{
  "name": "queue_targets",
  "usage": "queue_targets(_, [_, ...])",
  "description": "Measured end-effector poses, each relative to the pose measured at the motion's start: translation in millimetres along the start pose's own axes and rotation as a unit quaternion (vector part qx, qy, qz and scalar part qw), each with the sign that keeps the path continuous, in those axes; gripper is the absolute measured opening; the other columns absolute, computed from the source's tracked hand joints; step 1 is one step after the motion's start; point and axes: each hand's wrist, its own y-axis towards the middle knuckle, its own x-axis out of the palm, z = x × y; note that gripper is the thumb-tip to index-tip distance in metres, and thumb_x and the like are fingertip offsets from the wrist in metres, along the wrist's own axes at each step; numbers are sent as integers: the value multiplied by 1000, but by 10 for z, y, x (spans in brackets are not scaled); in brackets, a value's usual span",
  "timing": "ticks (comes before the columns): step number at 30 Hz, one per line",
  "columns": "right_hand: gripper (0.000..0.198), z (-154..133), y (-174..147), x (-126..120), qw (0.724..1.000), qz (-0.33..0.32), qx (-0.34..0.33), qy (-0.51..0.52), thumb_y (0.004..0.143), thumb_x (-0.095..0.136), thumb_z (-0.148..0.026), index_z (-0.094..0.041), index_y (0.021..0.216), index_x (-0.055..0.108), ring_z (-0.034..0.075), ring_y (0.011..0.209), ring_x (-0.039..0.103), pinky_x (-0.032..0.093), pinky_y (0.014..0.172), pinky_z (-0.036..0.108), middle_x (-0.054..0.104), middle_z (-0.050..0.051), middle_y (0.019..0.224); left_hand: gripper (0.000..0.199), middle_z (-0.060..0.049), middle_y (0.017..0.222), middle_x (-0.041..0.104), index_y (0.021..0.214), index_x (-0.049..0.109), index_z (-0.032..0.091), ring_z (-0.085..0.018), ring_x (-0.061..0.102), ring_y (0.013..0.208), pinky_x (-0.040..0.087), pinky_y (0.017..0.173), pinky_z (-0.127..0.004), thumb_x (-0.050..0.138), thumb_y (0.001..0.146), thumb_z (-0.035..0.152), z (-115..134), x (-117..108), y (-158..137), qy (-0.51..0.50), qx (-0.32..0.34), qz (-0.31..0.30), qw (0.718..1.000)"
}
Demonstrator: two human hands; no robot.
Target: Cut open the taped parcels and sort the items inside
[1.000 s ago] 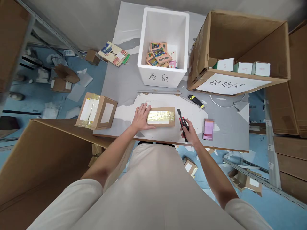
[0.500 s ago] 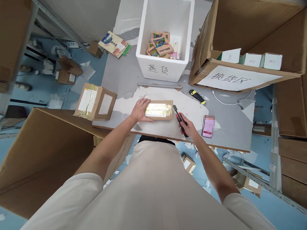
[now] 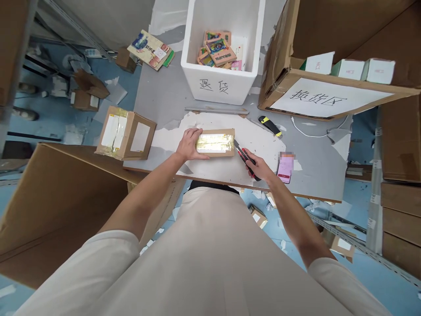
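Note:
A small taped cardboard box (image 3: pixel 215 143) lies flat on the white patch of the table, shiny clear tape over a white label on its top. My left hand (image 3: pixel 189 145) grips its left end, thumb along the near side and fingers over the far corner. In my right hand (image 3: pixel 257 166) is a black and red utility knife (image 3: pixel 241 152). Its tip points up and left, at the box's right end; whether it touches the cardboard I cannot tell.
Beyond the box stands a white foam bin (image 3: pixel 219 85) holding several small boxes. A large open carton (image 3: pixel 283 79) is at right. Nearby lie a yellow-black cutter (image 3: pixel 270 126) and a phone (image 3: pixel 285 168). Another taped carton (image 3: pixel 131 136) sits at the table's left edge, by some books (image 3: pixel 149 49).
The knife has tilted further left, its tip staying by the box's right end. My left hand keeps its hold on the box. The whole view has shifted slightly.

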Motion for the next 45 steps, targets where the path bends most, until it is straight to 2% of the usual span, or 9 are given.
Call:
queue_targets(10, [65, 263, -303, -50, 999, -37, 29, 11, 88, 53, -39, -35, 149, 32, 7, 44, 51, 44, 40, 20, 57, -4, 71, 124, -20, 131, 45, 139, 39, 11, -40, 39, 124, 28, 109, -56, 74, 41, 77, 3, 2, -6, 0, -2, 6, 1000])
queue_targets(16, [79, 713, -335, 6, 988, 150, 29, -33, 88, 47, -50, -28, 155, 12, 13, 55, 56, 52, 57, 30, 64, 1, 84, 124, -21, 135, 43, 142, 37, 12, -41, 37, 128, 28, 110, -55, 73, 43, 78, -48, -3, -8, -5, 23, 6, 1000])
queue_targets(22, [64, 938, 17, 355, 927, 257, 59, -266, 91, 34, -31, -15, 152, 26, 31, 108, 54, 43, 95, 47, 55, 20, 118, 124, -23, 144, 38, 144, 35, 14, -44, 28, 137, 21, 112, -57, 67, 47, 84, -31, -78, -20, 10, 50, -15, 999])
queue_targets(26, [64, 1051, 181, 561, 887, 290, 100, -346, 87, 37, -21, -19, 151, 30, 33, 110, 48, 39, 94, 49, 49, 19, 118, 97, -20, 143, 43, 133, 49, 18, -43, 28, 139, 12, 114, -61, 62, 60, 81, 64, -83, -158, 44, 34, 1, 998])
queue_targets(31, [61, 1210, 177, 638, 870, 298, 112, -376, 88, 37, -23, -18, 149, 33, 34, 111, 45, 39, 92, 49, 46, 20, 121, 48, -15, 130, 57, 114, 63, 22, -32, 44, 131, 19, 116, -54, 58, 83, 58, 165, 49, -498, 30, 40, -3, 999])
queue_targets(35, [62, 1278, 131, 687, 849, 306, 106, -418, 89, 37, -25, -20, 150, 31, 36, 116, 42, 37, 94, 53, 43, 22, 126, 45, -17, 141, 48, 129, 56, 24, -34, 36, 138, 17, 115, -60, 57, 87, 41, 212, 148, -773, 21, 22, -1, 1000])
queue_targets(40, [60, 1192, 103, 756, 824, 326, 99, -452, 88, 40, -27, -20, 147, 34, 39, 129, 33, 27, 103, 58, 33, 22, 142, 59, -18, 160, 13, 143, 41, 25, -39, 11, 147, 26, 109, -64, 56, 88, 38, 103, 219, -988, -37, -80, 46, 995])
queue_targets(43, [64, 1011, 142, 780, 829, 343, 69, -436, 85, 47, -33, -20, 147, 33, 40, 134, 28, 25, 105, 59, 29, 21, 148, 75, -18, 161, 7, 152, 21, 23, -34, 24, 145, 38, 107, -54, 54, 88, 42, -53, 265, -1015, -138, -125, 52, 981])
queue_targets(45, [71, 842, 217, 810, 858, 330, 23, -392, 83, 51, -36, -17, 148, 31, 38, 136, 29, 28, 106, 55, 31, 21, 148, 83, -19, 157, 23, 153, 14, 19, -32, 37, 139, 40, 107, -50, 56, 86, 44, -158, 309, -989, -193, -168, 46, 966])
